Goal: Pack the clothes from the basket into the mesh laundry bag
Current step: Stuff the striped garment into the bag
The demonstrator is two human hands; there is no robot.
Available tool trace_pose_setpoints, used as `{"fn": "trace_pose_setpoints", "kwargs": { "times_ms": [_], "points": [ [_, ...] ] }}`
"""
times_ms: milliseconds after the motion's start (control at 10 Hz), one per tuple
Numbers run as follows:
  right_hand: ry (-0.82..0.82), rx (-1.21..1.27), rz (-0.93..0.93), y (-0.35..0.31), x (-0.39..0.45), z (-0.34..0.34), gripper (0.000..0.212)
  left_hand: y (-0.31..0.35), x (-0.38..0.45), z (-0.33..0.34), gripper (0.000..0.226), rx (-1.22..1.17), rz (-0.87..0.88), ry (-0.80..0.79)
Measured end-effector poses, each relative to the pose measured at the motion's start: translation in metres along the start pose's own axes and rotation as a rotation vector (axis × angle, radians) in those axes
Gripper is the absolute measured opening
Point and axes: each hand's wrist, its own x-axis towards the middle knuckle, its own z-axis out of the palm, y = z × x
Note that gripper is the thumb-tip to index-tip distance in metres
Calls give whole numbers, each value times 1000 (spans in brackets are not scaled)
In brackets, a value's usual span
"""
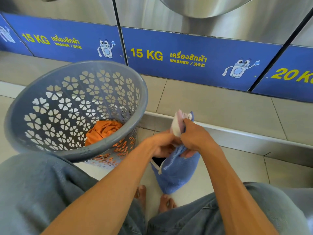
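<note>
A grey plastic basket (77, 150) with flower-shaped holes stands at the left, tilted toward me. An orange garment (103, 131) lies at its bottom. A blue mesh laundry bag (176, 173) hangs below my hands over the floor, its mouth open and something dark inside. My right hand (194, 136) grips the bag's upper edge together with a pale pink and white cloth (177, 124) that sticks up above it. My left hand (162, 145) holds the bag's mouth from the left, fingers at the cloth's lower end.
Steel washers with blue 15 KG panels (177, 58) line the back wall on a raised tiled step (220, 106) edged with a metal strip. My grey-trousered knees frame the bottom, and my bare feet (152, 199) rest on the pale tile floor.
</note>
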Motion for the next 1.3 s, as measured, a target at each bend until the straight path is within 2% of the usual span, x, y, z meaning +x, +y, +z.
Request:
{"fn": "trace_pose_setpoints", "kwargs": {
  "times_ms": [100,200,300,400,500,600,700,800,900,1000,1100,1200,1300],
  "points": [
    [-18,35,-13,6,-4,-3,49,-19,13,14,45,102,-6,46],
    [-25,39,-42,6,-6,-6,42,-38,32,15,54,284,-49,110],
    [-39,116,-47,4,-9,-14,62,-39,37,7,65,513,-199,276],
    [24,166,-97,3,-7,-18,72,-14,13,2,53,710,-233,339],
    [64,204,-127,3,0,-19,74,0,17,-13,50,832,-240,341],
    [85,196,-130,-1,3,-11,68,11,6,-23,38,1064,-175,359],
    [188,-50,-101,0,15,2,55,15,-16,-17,26,1059,-313,251],
    [221,-321,-38,2,20,11,46,13,-4,-20,26,1221,-242,249],
    [224,-342,-51,2,23,20,58,17,5,-19,41,1291,-94,327],
    [256,-290,-155,5,29,25,77,17,11,-16,47,1247,77,428],
    [237,-252,-278,6,36,29,81,8,28,-15,41,1244,163,286],
    [222,-287,-314,9,41,30,68,-19,48,-19,53,1221,21,208],
    [229,-291,-300,14,47,30,51,-36,45,-23,64,1055,-41,251]
  ]
}}
